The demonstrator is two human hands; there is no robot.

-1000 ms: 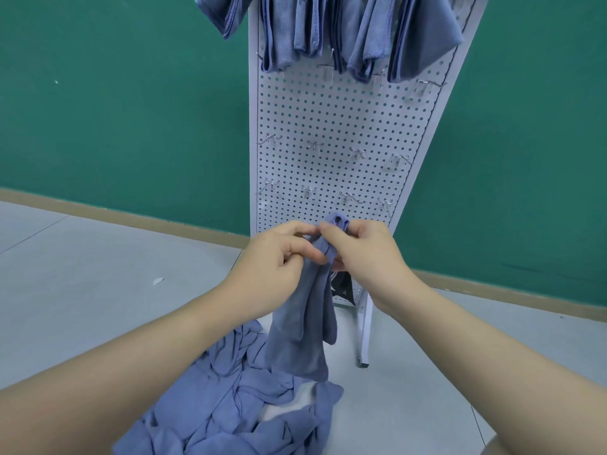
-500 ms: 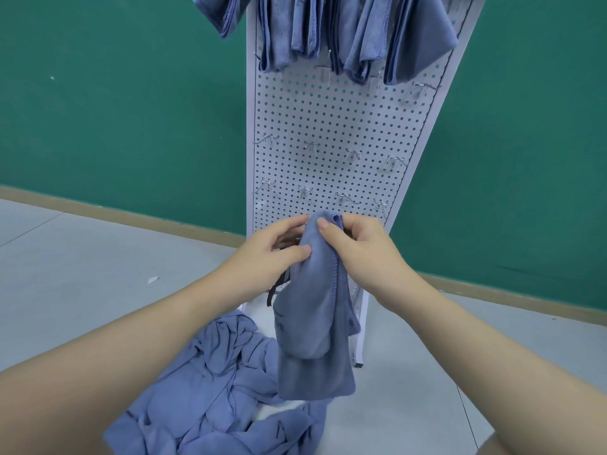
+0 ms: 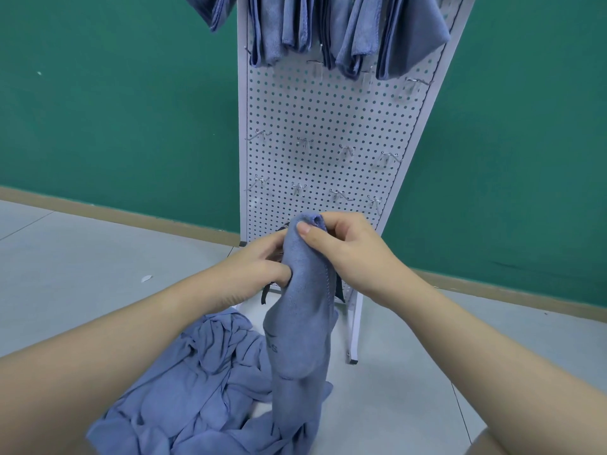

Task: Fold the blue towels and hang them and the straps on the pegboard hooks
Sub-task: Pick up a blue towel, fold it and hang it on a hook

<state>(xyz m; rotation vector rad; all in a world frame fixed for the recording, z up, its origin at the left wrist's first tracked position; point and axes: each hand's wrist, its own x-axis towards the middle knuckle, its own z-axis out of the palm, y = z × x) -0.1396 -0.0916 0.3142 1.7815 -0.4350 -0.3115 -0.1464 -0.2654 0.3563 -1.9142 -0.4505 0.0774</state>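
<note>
Towel (image 3: 303, 323) hangs between hands: right hand (image 3: 351, 254) pinches top, left hand (image 3: 259, 267) grips just below.

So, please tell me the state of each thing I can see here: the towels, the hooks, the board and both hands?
Held towel: folded lengthwise, hanging, gripped at the top.
Left hand: grips the towel's left side.
Right hand: pinches the towel's top.
Hung towels: folded, hanging along the board's top.
Towel pile: crumpled on the floor.
Lower hooks: bare.
Pegboard: upright.
Black strap: dangling behind the towel.
</note>
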